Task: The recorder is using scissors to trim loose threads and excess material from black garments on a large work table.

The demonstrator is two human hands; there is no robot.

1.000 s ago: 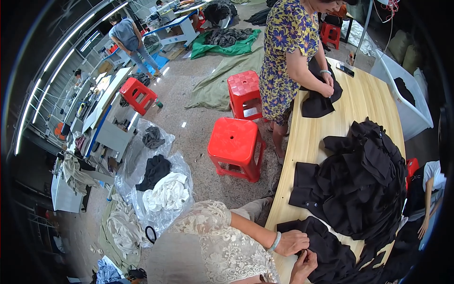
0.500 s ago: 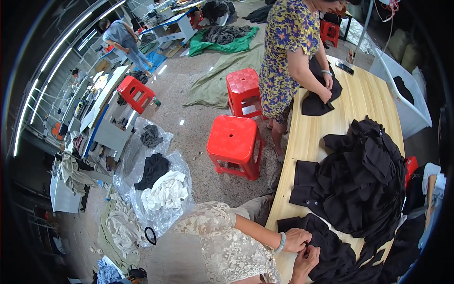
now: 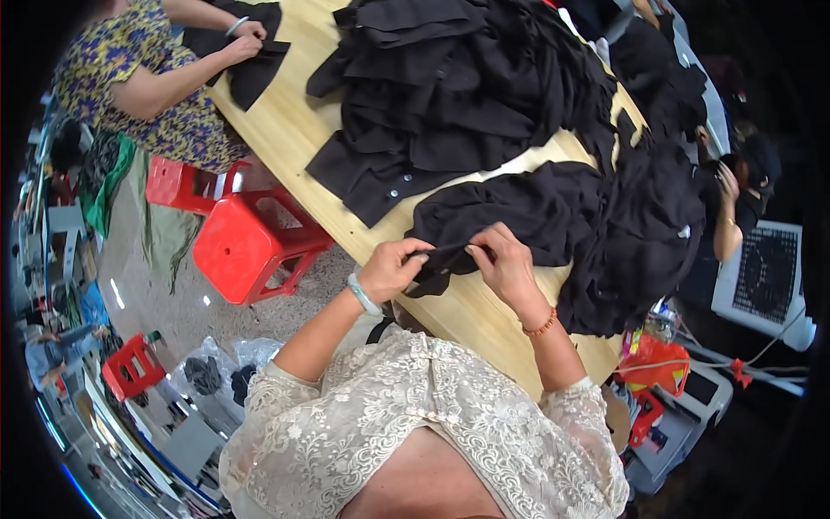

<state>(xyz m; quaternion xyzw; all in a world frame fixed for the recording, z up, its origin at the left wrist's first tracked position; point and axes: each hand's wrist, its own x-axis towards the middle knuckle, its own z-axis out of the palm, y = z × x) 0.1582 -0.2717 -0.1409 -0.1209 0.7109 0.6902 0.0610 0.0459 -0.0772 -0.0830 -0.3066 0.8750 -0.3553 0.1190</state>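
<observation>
I had both hands, left and right, pinching the cloth edge between closed fingers; the pile lay at twelve o'clock on the counter.

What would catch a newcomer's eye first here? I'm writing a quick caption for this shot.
Mid-frame, the left hand and right hand pinch the edge of a black garment on the wooden table. Behind it rises a heap of black clothes. A bright red stool stands left of the table.

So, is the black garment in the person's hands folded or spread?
Neither: the black garment lies bunched on the table, one edge pinched between left hand and right hand.
</observation>
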